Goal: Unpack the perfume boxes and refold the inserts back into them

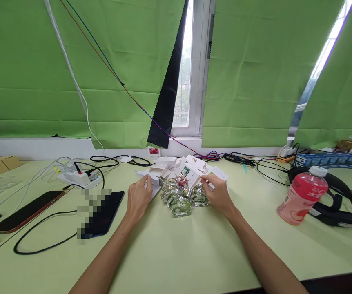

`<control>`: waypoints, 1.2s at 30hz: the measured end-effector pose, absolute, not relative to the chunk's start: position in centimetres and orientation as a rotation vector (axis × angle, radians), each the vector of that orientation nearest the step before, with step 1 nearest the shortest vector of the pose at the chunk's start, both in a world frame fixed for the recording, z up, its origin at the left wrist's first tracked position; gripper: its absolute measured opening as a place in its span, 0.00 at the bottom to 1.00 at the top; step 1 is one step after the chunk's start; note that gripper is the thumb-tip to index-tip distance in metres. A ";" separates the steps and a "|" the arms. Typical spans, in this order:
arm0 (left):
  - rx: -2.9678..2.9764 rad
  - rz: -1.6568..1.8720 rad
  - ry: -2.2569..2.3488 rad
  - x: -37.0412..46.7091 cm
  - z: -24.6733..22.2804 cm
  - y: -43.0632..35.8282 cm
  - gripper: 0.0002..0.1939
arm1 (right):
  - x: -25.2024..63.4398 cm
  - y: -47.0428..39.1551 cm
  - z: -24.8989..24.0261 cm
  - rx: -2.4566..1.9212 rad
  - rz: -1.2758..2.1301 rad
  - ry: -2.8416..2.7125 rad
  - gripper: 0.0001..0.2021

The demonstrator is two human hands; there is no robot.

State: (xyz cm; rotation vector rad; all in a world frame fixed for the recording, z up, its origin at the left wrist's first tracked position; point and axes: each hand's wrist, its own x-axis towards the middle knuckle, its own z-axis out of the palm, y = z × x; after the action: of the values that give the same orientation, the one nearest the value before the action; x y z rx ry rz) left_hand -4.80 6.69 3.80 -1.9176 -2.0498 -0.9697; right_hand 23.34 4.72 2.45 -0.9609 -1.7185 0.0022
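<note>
Several small clear glass bottles (181, 207), like perfume bottles, stand close together on the table between my hands. One bottle with a reddish tint (181, 181) is at the back of the cluster. My left hand (139, 197) is left of the bottles, its thumb and fingers closed at the edge of a white paper box (155, 180). To the right, my right hand (218, 192) has its fingertips pinched beside a clear bottle (199, 197); what they hold, if anything, is hidden. Behind the bottles lies a heap of white small cartons (166, 162), some with printed pictures.
A pink drink bottle (301, 198) and a black headset (337, 212) stand at the right. On the left lie a dark phone (108, 214), another long phone (29, 210), a white power strip (79, 176) and loose cables. Black cables (239, 159) run along the back by the window.
</note>
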 end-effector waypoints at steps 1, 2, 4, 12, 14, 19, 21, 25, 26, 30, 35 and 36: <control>-1.913 -0.990 -2.042 -4.9 3.7 6.8 0.20 | 23.3 4.7 2.5 -0.960 0.003 -1.719 0.10; -1.907 -1.010 -2.037 -4.9 3.6 6.8 0.20 | 23.3 4.7 2.5 -0.959 0.005 -1.719 0.10; -1.890 -1.044 -2.028 -5.0 3.4 7.0 0.21 | 23.4 4.7 2.5 -0.960 0.007 -1.719 0.10; -1.834 -1.268 -1.896 -4.9 3.1 7.1 0.19 | 23.5 4.9 2.2 -0.968 0.005 -1.724 0.10; -1.804 -1.349 -1.872 -4.7 3.2 7.0 0.19 | 23.4 4.9 2.3 -0.966 0.005 -1.723 0.10; -1.678 -1.632 -1.852 -4.1 4.0 6.4 0.19 | 23.3 4.7 2.4 -0.974 0.010 -1.713 0.10; -1.577 -1.803 -1.842 -4.0 4.6 6.1 0.17 | 23.3 4.6 2.5 -0.982 0.014 -1.707 0.10; -1.399 -1.965 -1.786 -4.1 5.4 5.7 0.15 | 23.3 4.6 2.6 -0.986 0.024 -1.709 0.10; -1.380 -1.969 -1.766 -4.2 5.5 5.7 0.14 | 23.3 4.6 2.6 -0.985 0.026 -1.710 0.10; -1.377 -1.933 -1.677 -4.6 5.2 6.0 0.10 | 23.4 4.7 2.4 -0.990 0.034 -1.710 0.10; -1.492 -1.713 -1.564 -5.1 4.4 6.6 0.09 | 23.6 4.9 2.1 -0.989 0.047 -1.717 0.11; -1.521 -1.660 -1.545 -5.2 4.3 6.7 0.10 | 23.6 4.9 2.1 -0.989 0.047 -1.717 0.11</control>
State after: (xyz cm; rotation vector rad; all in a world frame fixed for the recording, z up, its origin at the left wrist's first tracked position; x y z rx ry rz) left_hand -5.22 6.68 4.30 -1.5207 -1.5454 -1.6605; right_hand 23.58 4.94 2.06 -0.9890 -1.7170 0.0472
